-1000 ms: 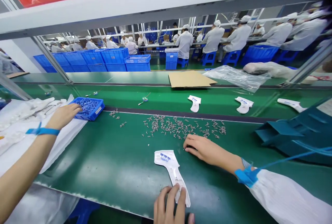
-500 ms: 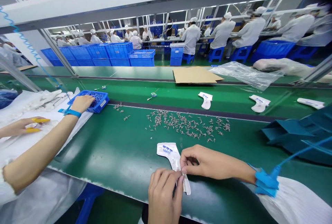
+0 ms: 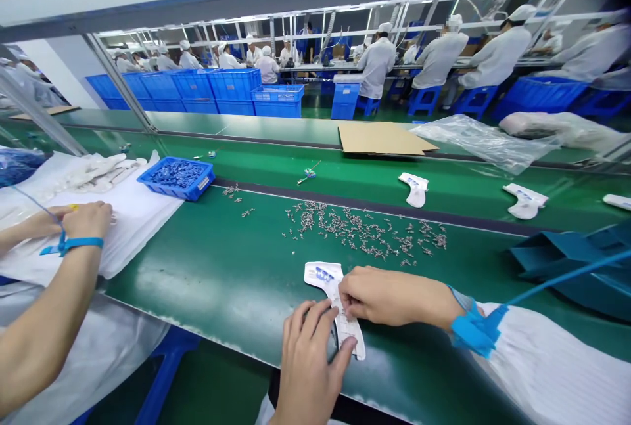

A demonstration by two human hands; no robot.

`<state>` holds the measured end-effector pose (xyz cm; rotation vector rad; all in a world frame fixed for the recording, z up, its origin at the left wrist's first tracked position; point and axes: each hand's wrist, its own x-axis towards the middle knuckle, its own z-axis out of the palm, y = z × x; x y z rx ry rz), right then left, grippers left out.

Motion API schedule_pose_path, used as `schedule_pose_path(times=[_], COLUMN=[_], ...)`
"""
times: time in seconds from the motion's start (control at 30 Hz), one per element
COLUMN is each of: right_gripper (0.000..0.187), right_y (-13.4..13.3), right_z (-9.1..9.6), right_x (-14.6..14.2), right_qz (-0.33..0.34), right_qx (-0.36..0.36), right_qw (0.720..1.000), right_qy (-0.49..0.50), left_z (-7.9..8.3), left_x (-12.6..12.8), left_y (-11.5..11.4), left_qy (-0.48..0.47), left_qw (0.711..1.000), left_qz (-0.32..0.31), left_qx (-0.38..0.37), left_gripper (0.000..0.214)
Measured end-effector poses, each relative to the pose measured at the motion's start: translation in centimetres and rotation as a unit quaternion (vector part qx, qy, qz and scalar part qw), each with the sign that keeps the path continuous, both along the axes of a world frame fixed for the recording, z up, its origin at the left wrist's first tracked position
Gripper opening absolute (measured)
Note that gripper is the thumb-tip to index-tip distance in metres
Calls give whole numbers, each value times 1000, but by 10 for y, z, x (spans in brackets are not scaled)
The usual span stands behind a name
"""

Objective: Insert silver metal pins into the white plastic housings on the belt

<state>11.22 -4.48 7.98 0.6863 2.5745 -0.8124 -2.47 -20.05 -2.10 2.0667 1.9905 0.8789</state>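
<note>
A white pistol-shaped plastic part lies flat on the green belt right in front of me. My left hand grips its lower handle, fingers on one side and thumb on the other. My right hand, wearing a blue wrist strap, is pinched closed against the middle of the part; what its fingertips hold is hidden. A scatter of several small metal screws lies just beyond the part.
A co-worker's hand with a blue wristband rests on white cloth at the left, near a blue tray of small pieces. Two more white parts sit on the far belt. Cardboard, a plastic bag and a teal holder lie beyond.
My right hand left the screws and came to the white part. My left hand slid up over the handle. The co-worker's hand withdrew from the blue tray to the cloth.
</note>
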Motion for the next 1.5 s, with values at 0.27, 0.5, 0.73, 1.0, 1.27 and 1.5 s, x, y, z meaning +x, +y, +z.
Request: schedule_pose_path(times=[0.27,0.5,0.73,1.0,1.27,1.5], right_gripper=[19,23,21,19,18,15], right_y=[0,0,-2,4,5,2], right_z=[14,20,19,12,12,6], right_x=[-24,-34,-35,-28,-29,-32], right_qz=[35,59,41,54,44,-5], right_qx=[40,56,59,27,34,57], right_qw=[995,985,986,990,990,990], right_qy=[-89,-155,-148,-124,-128,-131], left_z=[7,6,7,6,7,5], left_x=[3,5,6,6,6,5], left_y=[2,2,2,2,2,3], left_qy=[-31,-62,-59,-69,-73,-67], left_qw=[999,998,998,997,997,998], left_qz=[1,10,9,13,12,7], left_qx=[-27,-23,-18,-17,-16,-21], left_gripper=[46,45,42,41,40,41])
